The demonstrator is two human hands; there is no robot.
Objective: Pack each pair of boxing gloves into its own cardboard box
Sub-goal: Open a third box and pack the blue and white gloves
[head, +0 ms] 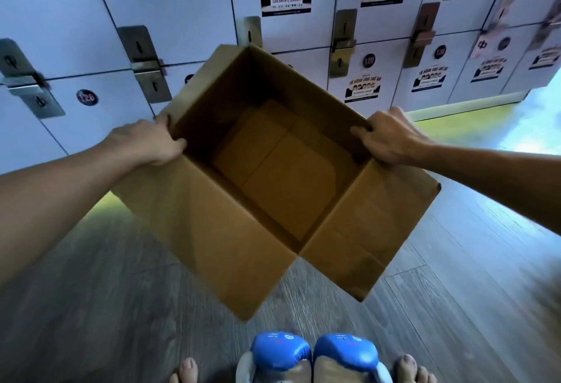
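Note:
An open brown cardboard box [194, 224] hangs in the air in front of me, tilted, its inside bare and its flaps folded outward. My left hand [148, 142] grips the box's left rim, thumb inside. My right hand [391, 136] grips the right rim, fingers curled over the edge. A pair of blue boxing gloves [312, 352] lies side by side on the floor below the box, between my bare feet, at the bottom edge of the view.
A wall of white lockers [182, 3] with metal latches, number discs and paper stickers stands just behind the box. Grey wood-plank floor [106, 306] spreads left and right. My toes [409, 367] flank the gloves.

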